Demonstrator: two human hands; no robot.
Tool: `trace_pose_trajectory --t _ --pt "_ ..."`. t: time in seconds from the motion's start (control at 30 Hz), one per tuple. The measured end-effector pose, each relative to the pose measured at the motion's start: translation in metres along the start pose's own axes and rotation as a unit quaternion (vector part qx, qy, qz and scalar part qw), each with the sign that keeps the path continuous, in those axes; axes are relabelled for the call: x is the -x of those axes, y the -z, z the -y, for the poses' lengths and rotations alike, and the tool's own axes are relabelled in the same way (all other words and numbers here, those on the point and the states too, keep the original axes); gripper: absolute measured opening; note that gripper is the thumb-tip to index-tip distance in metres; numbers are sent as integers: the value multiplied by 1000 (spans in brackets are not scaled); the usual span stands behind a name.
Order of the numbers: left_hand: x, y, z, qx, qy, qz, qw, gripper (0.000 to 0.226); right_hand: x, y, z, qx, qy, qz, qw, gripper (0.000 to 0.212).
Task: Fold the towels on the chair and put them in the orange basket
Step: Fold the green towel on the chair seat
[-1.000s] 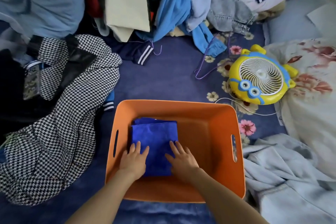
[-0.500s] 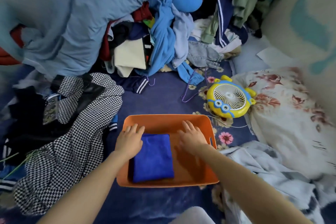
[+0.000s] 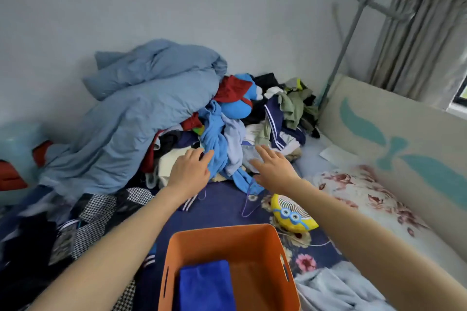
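Both hands reach with fingers extended toward the clothes pile (image 3: 222, 131), left hand (image 3: 188, 171) and right hand (image 3: 274, 168) apart. A folded blue towel (image 3: 206, 285) lies in the orange basket (image 3: 255, 247).

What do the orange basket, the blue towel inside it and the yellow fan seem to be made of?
Orange basket: probably moulded plastic, smooth, slightly matte walls with cut-out handle slots. Blue towel: soft cloth, perhaps microfibre; dull, fuzzy surface, folded flat. Yellow fan: hard glossy plastic, judging by its sheen and white slatted grille.
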State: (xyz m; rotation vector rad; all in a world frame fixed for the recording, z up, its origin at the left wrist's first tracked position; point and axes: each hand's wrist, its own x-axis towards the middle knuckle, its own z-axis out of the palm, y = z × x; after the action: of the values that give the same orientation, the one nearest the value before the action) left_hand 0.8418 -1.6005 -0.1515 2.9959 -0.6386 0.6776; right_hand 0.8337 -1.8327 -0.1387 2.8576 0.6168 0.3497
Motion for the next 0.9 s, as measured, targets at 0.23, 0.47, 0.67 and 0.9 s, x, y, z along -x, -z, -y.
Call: trace_pose_trajectory --t 0.23,0.47,0.67,0.9 --pt "10 67 10 -24 23 -73 997 41 -4 63 9 26 35 -68 997 48" --pt "56 103 33 -87 92 -108 986 41 -15 84 44 4 113 -183 977 56" --pt "138 114 36 -136 206 -59 967 42 -15 70 85 -64 214 -229 947 61" --pt "264 121 -27 -133 405 -15 904 42 25 42 164 -119 396 -214 885 58"
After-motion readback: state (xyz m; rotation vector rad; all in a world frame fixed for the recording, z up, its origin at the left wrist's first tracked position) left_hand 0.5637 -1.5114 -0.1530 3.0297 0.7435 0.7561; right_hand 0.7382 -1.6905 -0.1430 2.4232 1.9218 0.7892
